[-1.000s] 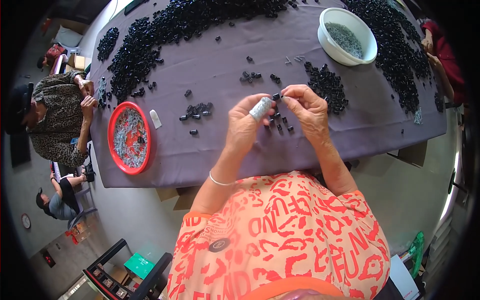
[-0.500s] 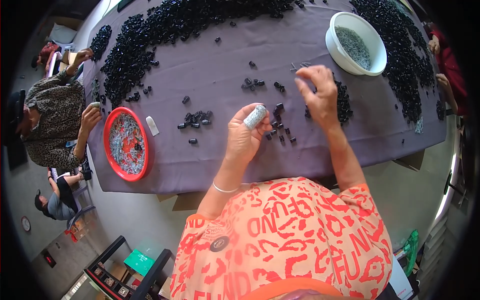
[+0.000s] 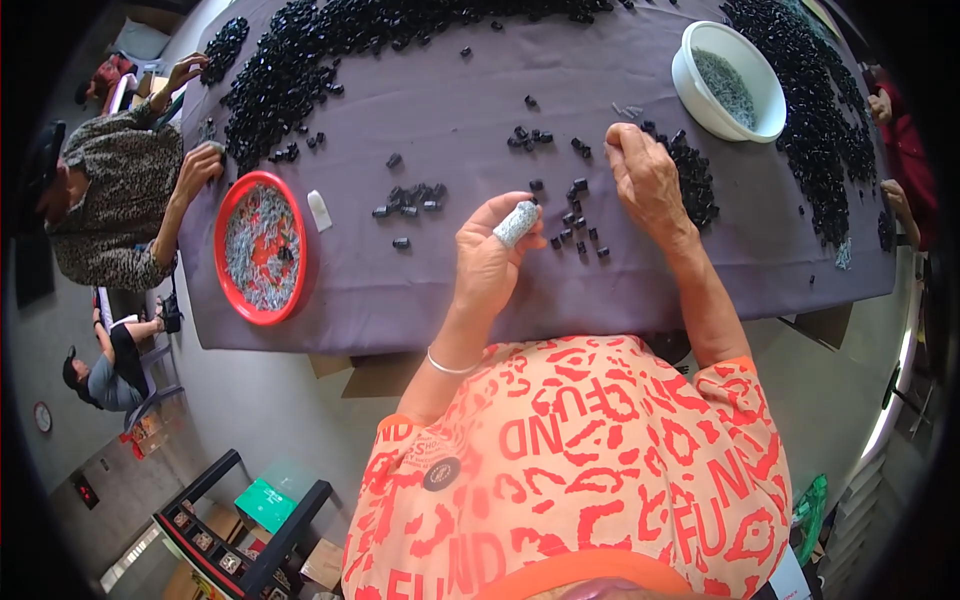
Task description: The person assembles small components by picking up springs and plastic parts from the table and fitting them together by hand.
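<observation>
My left hand (image 3: 485, 255) is closed in a pinch, a grey-white speckled sleeve (image 3: 515, 225) lying along its thumb. At that tip shows a small black piece (image 3: 535, 200), apparently a cap, partly hidden by the fingers. My right hand (image 3: 648, 185) is raised to the right, fingertips pressed together; whatever they hold, if anything, is hidden. Just beyond those fingertips lie a few thin clear pins (image 3: 628, 111). Several loose black caps (image 3: 575, 220) are scattered between my hands, and a small heap of black caps (image 3: 692, 180) lies beside my right wrist.
A red tray (image 3: 222, 255) with clear pins stands left, near a small white piece (image 3: 319, 211). A white bowl (image 3: 685, 75) of pins stands far right. Large black heaps (image 3: 290, 85) line the purple-grey cloth (image 3: 420, 300). Co-workers' hands (image 3: 200, 170) are at left and right edges.
My right hand's fingers have drawn together from a spread pose near the clear pins. My left hand keeps its pinch. The whole view has shifted slightly.
</observation>
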Tool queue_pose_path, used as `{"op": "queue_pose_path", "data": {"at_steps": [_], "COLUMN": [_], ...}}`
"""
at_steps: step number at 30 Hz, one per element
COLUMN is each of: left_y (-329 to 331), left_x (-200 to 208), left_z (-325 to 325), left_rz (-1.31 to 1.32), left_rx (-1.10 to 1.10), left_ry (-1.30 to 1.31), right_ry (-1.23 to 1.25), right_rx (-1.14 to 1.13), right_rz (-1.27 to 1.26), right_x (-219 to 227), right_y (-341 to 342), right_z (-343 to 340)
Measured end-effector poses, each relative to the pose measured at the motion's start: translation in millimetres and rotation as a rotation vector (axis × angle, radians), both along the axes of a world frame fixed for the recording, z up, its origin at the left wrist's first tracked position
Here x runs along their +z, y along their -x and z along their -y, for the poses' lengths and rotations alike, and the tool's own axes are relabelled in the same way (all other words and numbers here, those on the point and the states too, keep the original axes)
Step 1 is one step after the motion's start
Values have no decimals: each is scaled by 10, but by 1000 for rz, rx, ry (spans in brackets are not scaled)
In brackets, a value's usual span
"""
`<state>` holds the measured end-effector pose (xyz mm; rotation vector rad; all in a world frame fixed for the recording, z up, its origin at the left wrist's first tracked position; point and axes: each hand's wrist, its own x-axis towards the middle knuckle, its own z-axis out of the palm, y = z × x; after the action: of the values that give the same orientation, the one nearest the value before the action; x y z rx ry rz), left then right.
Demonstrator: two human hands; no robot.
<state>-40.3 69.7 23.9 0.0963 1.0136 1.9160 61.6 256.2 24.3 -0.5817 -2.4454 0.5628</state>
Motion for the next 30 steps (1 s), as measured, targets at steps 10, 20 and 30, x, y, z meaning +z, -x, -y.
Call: {"op": "queue_pose_path", "data": {"at_steps": [10, 20, 30], "left_y": [-206, -367, -479], "left_x": [268, 395, 441], "left_z": [223, 436, 496], "left_rz": [-226, -514, -525], "left_rx": [14, 5, -1], "left_ry": [-55, 57, 28], "right_ry": [1014, 643, 391], "right_rx": [308, 274, 213], "right_rz": [-318, -289, -319], "right_x": [406, 471, 496], "right_y": [-312, -428, -511], "right_z": [814, 1071, 1206]}}
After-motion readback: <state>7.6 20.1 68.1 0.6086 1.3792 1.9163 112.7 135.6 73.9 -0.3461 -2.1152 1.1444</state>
